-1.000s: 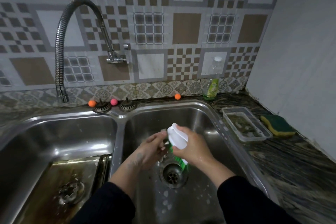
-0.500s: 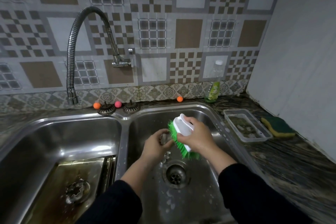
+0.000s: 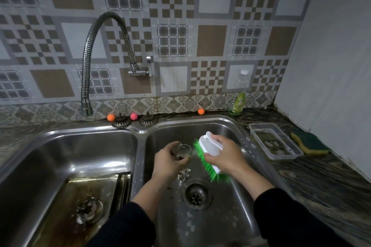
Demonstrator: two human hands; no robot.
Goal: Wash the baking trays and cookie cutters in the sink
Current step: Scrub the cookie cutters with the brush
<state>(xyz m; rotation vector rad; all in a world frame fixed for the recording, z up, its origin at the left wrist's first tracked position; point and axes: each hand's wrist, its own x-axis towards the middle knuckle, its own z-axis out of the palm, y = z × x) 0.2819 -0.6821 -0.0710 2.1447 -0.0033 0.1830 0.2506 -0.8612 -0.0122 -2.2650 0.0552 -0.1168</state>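
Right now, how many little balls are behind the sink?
3. An orange ball and a pink ball lie by the two strainers on the back ledge; another orange one lies further right, near the bottle. More could be hidden.

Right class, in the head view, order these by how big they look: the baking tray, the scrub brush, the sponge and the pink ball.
1. baking tray, in the left basin
2. scrub brush
3. sponge, looks close to the brush but lies farther away, so that order is unsure
4. pink ball
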